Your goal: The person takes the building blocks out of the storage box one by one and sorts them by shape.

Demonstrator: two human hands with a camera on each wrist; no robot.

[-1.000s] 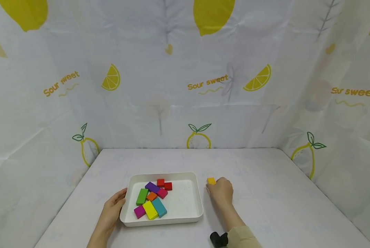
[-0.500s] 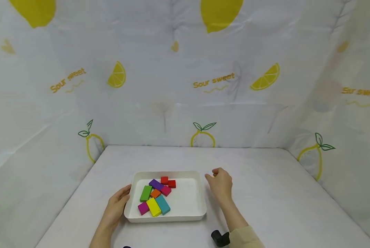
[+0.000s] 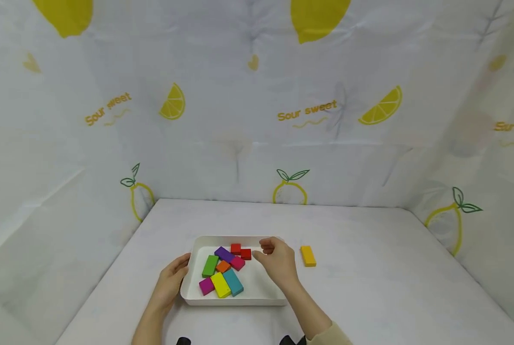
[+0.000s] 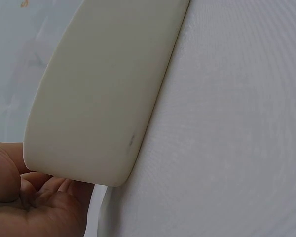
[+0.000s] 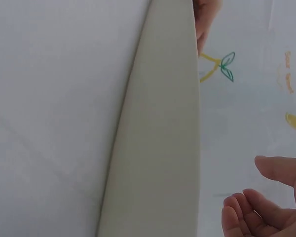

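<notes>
A shallow white tray [image 3: 235, 302] holds several coloured wooden blocks, among them a green block [image 3: 210, 266], a purple block [image 3: 224, 254], a yellow block [image 3: 221, 285] and a teal block [image 3: 233, 282]. At its left end, my left hand [image 3: 169, 283] touches the outer wall with its fingers. My right hand [image 3: 278, 265] hovers over the tray's right part, thumb and fingers apart and nothing between them. The nearest block to it is a small red block [image 3: 245, 254]. In the right wrist view the tray's side wall hides the blocks.
An orange-yellow block [image 3: 308, 256] lies on the white table [image 3: 369, 278], right of the tray. Lemon-print cloth [image 3: 222, 120] rises behind the table and on both sides. Dark objects [image 3: 289, 340] show near both wrists at the bottom edge.
My right hand has left the orange-yellow block, which stays on the table, and has moved left over the tray. My left hand stays at the tray's left end. The head view has shifted slightly.
</notes>
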